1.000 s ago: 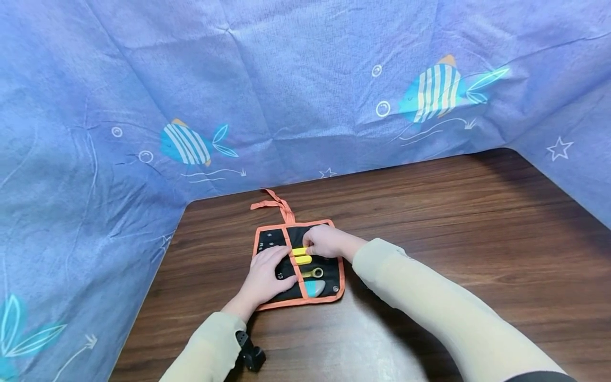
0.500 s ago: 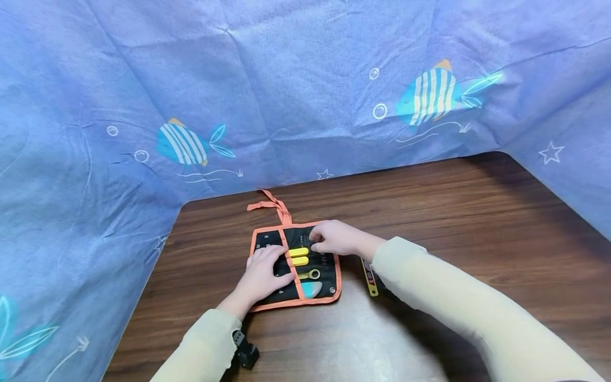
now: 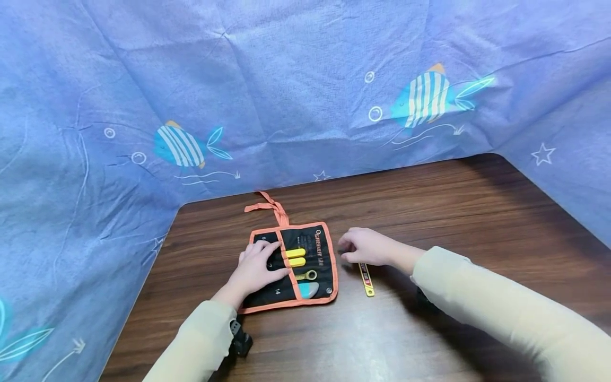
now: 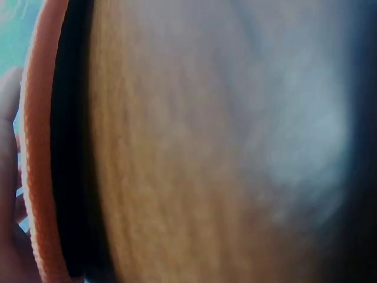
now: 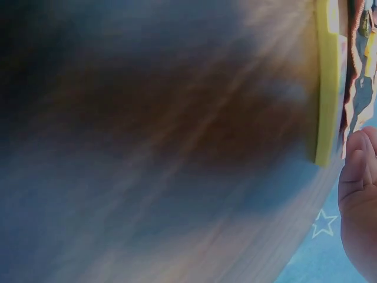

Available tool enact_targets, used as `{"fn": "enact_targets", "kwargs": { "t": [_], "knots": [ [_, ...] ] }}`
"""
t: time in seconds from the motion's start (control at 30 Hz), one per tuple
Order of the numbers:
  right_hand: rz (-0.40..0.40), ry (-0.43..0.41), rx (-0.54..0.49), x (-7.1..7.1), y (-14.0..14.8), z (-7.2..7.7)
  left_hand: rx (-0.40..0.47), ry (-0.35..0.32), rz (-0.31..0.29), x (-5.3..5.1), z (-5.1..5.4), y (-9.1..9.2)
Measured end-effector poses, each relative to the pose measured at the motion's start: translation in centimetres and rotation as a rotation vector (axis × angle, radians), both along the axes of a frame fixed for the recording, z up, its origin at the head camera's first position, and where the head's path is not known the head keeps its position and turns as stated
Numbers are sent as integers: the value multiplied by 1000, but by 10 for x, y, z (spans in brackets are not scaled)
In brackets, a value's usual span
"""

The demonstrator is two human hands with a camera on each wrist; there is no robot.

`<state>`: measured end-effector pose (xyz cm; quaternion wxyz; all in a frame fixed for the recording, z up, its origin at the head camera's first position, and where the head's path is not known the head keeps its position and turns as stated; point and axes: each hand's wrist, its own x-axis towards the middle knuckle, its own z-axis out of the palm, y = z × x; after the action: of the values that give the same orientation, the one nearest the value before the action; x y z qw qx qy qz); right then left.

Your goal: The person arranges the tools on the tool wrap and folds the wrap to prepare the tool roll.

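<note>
A black tool roll (image 3: 315,260) with orange trim lies unfolded on the table. My left hand (image 3: 253,268) rests on its left half, thumb and fingers spread along the orange middle band. From the pockets stick two yellow handles (image 3: 296,257), a ring spanner end (image 3: 311,275) and a teal-and-grey rounded end (image 3: 308,289). To the roll's right, my right hand (image 3: 365,246) hovers with loosely bent fingers, holding nothing visible. Partly hidden under it is a narrow yellow tool (image 3: 367,281) with a dark and red label and a hole in its end; the right wrist view shows its yellow edge (image 5: 326,88).
Orange tie straps (image 3: 279,209) trail from the roll toward the back of the brown wooden table (image 3: 429,201). A blue fish-print cloth (image 3: 286,95) hangs behind and at both sides. A black wrist camera (image 3: 241,339) sits below my left sleeve.
My right hand has moved off the pockets to the right, over the narrow yellow tool, uncovering the roll's printed lettering. My left hand stays on the roll. The view has shifted slightly.
</note>
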<state>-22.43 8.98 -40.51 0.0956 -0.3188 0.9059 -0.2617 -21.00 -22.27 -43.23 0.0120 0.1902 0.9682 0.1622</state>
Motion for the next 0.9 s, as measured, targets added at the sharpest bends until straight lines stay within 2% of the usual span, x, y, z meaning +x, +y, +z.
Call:
{"fn": "enact_targets", "kwargs": {
  "t": [0.2, 0.37, 0.6, 0.9],
  "knots": [
    [18, 54, 7, 10, 18, -7, 12, -31, -2, -4, -3, -3],
    [12, 110, -42, 24, 32, -16, 34, -69, 13, -9, -7, -3],
    [-29, 121, -46, 44, 49, -27, -22, -80, -16, -17, -9, 3],
    [-56, 127, -52, 45, 49, -23, -44, -78, 10, -17, -10, 0]
  ]
}}
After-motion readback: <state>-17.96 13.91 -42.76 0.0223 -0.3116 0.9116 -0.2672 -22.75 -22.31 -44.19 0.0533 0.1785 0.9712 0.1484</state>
